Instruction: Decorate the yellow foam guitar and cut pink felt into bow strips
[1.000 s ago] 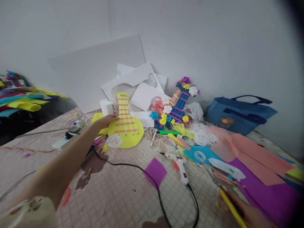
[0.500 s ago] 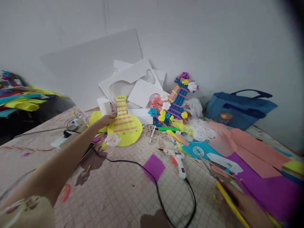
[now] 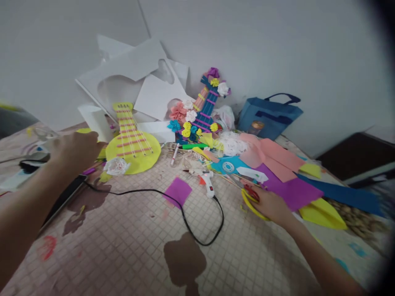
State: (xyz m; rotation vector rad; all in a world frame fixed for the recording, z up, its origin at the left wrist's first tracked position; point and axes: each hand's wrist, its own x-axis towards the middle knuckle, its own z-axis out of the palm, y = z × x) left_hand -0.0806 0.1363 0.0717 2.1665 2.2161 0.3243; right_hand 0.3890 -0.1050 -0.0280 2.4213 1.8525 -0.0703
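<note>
My left hand (image 3: 75, 150) hovers, blurred, just left of a yellow paper guitar (image 3: 133, 144) with pink frets and white strings. It is apart from the guitar, and its fingers curl under so I cannot see them. My right hand (image 3: 270, 205) rests on the tiled table (image 3: 123, 246) at the right, fingers closed round the yellow-handled scissors (image 3: 250, 200), beside a purple sheet (image 3: 293, 191). A small white paper flower (image 3: 116, 166) lies at the guitar's lower edge.
A white glue gun (image 3: 208, 187) with a looping black cord (image 3: 200, 236) lies mid-table beside a purple square (image 3: 178, 191). A blue flowered guitar (image 3: 203, 115), white foam boards (image 3: 138, 78) and a blue bag (image 3: 268, 115) stand against the wall. Coloured sheets (image 3: 274, 158) cover the right side.
My left hand has let go of the yellow guitar's edge and drawn back to the left. The view has swung right, and my right hand now closes on the yellow-handled scissors.
</note>
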